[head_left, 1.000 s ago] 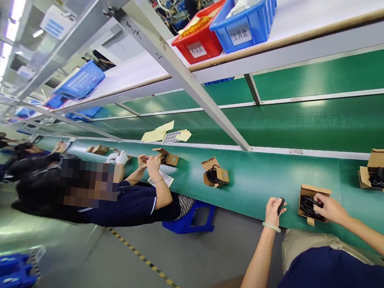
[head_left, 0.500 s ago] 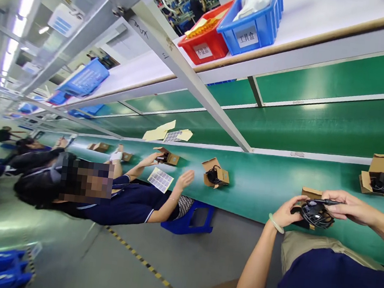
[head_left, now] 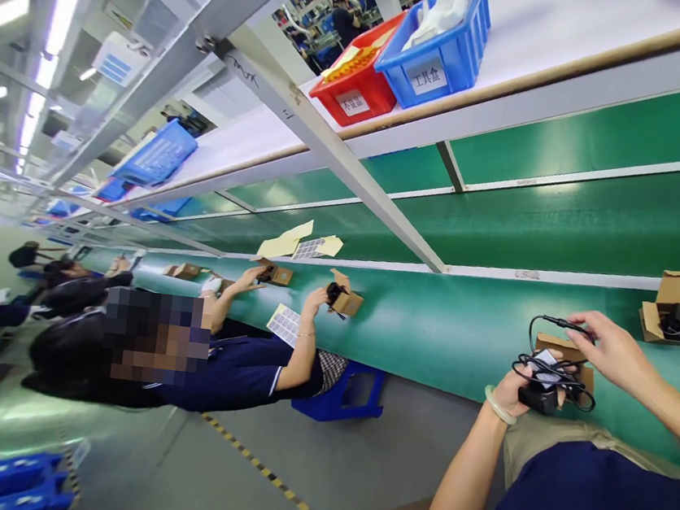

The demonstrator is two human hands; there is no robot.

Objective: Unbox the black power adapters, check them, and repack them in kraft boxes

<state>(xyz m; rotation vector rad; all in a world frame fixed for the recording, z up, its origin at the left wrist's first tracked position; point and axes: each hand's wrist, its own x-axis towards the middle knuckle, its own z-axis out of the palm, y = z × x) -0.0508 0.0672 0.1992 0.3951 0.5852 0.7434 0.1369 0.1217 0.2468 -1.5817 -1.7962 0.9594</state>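
Left hand [head_left: 512, 387] clamps the black plastic adapter block [head_left: 538, 396], right hand [head_left: 603, 346] pinches its thin black cable [head_left: 544, 320]; keep loops clear of the small brown cardboard box [head_left: 554, 344] at the green conveyor's [head_left: 448, 325] near edge.

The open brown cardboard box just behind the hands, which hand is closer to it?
Left. The left hand, gripping a black adapter, overlaps the open brown cardboard box at its lower edge; the right hand pinches the black cable beside its upper right.
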